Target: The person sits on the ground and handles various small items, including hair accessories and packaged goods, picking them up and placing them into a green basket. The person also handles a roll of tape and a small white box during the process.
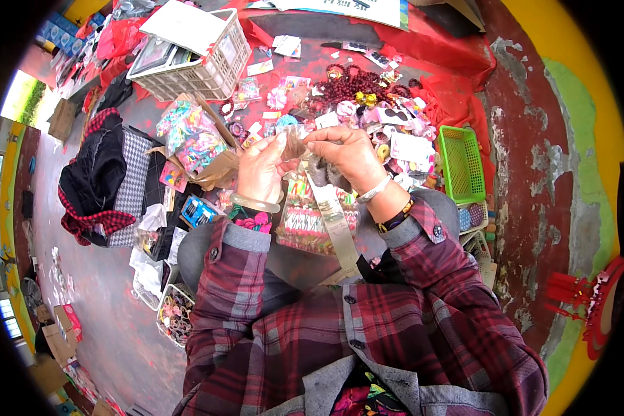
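My left hand (258,170), with a pale bangle at its wrist, pinches one side of a small see-through plastic bag (295,147). Its other side is between the fingers of my right hand (357,158), which are closed. Under the right palm hangs a dark grey, fuzzy-looking bundle (328,175); what it is I cannot make out. From there a long pale strip (336,225) runs down toward my lap. Behind the strip lie clear packs of small multicoloured pieces (305,223), partly hidden.
An open carton of bright packets (193,142) stands left of my hands, below a white crate (218,69). Dark red beads (343,87) and hair accessories are heaped ahead. On the right is a green basket (462,163); a basket of hair ties (176,315) sits lower left.
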`<action>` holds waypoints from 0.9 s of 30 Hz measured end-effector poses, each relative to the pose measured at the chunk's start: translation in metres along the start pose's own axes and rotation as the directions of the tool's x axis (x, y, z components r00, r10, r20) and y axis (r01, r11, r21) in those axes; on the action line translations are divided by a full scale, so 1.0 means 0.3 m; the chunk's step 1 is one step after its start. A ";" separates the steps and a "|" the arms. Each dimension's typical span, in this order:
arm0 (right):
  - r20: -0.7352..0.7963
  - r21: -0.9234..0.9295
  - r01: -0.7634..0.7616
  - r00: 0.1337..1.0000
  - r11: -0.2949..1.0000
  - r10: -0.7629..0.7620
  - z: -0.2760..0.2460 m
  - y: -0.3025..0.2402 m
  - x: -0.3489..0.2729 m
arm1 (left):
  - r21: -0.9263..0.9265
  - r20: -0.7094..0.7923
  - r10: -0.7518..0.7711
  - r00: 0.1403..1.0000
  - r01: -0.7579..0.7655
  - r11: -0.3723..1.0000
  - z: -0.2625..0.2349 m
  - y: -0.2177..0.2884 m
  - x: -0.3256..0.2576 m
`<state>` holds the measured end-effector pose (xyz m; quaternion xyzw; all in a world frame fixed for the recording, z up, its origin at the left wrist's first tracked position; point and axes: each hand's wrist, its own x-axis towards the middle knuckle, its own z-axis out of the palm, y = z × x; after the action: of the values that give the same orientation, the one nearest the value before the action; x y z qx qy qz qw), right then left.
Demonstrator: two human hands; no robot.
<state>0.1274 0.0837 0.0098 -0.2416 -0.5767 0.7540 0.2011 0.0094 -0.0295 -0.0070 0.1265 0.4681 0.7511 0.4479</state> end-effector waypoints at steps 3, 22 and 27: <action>0.022 0.099 -0.062 0.998 0.993 0.060 -0.017 0.015 0.014 | 0.007 -0.005 0.016 1.000 -0.016 1.000 0.013 -0.004 0.000; 0.015 0.153 -0.141 0.990 0.978 0.141 -0.031 0.007 0.015 | 0.241 0.123 0.174 0.977 -0.200 0.950 0.024 -0.017 -0.004; 0.067 0.090 -0.246 0.968 0.965 0.240 -0.060 0.055 0.039 | 0.333 0.221 0.196 0.955 -0.263 0.906 0.013 -0.040 -0.001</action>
<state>0.1282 0.1002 -0.0115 -0.2792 -0.5105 0.8068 0.1025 0.0185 -0.0256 -0.0148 0.3286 0.5358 0.6860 0.3666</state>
